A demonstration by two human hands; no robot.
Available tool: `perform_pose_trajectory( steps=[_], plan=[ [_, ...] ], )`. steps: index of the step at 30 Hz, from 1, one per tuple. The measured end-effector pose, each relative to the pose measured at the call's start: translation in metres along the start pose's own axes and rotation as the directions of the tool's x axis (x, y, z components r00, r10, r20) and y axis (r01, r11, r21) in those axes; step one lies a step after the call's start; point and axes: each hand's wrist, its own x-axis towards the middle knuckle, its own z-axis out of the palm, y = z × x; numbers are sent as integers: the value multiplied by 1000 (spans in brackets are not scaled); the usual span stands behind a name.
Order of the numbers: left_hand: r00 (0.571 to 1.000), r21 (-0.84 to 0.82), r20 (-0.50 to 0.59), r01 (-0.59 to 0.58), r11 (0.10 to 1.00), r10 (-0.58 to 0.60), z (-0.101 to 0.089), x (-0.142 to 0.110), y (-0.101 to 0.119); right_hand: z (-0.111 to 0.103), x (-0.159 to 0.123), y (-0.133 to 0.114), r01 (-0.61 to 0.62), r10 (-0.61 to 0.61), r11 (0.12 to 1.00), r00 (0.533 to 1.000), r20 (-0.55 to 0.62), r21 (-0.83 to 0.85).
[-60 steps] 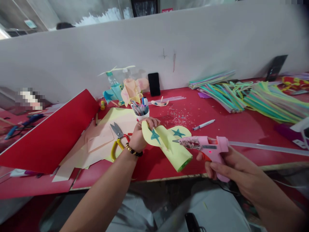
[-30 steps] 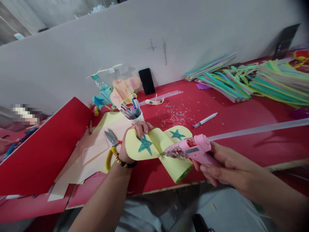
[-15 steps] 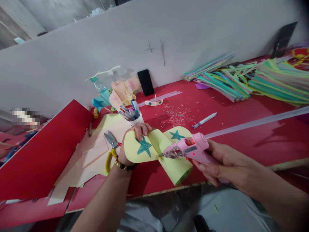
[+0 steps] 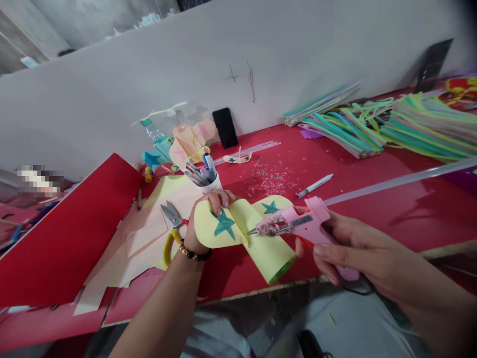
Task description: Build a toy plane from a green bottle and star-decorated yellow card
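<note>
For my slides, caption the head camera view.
Left hand holds star-marked yellow paper; right hand points a pink glue gun at it.

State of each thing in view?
Left hand: gripping curled yellow paper with teal stars.
Right hand: holding pink glue gun, nozzle over paper.
Long clear glue stick: loaded in gun.
Yellow-handled steel scissors: blades open, lying on peach paper.
White marker pen: lying on red table.
</note>
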Motion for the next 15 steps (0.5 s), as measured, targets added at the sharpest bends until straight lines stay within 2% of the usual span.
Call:
perform_pose_trajectory(
  steps=[3,7,11,13,15],
  plan=[
    [1000,20,-31,2,1000,-1,8,-2,3,-1,-1,6,0,5,998,998,-68,70],
    [996,71,-92,8,997,-2,19,-6,9,-5,1,15,32,-7,993,975,-224,110],
    [991,169,-132,59,984,-36,20,-9,16,-15,4,21,83,-50,994,918,-394,68],
    [976,285,-216,49,957,15,20,-18,19,-23,6,25,91,-43,993,880,-473,79],
    [939,417,-330,51,908,99,22,-35,20,-33,11,29,78,-21,994,836,-548,82]
  ],
)
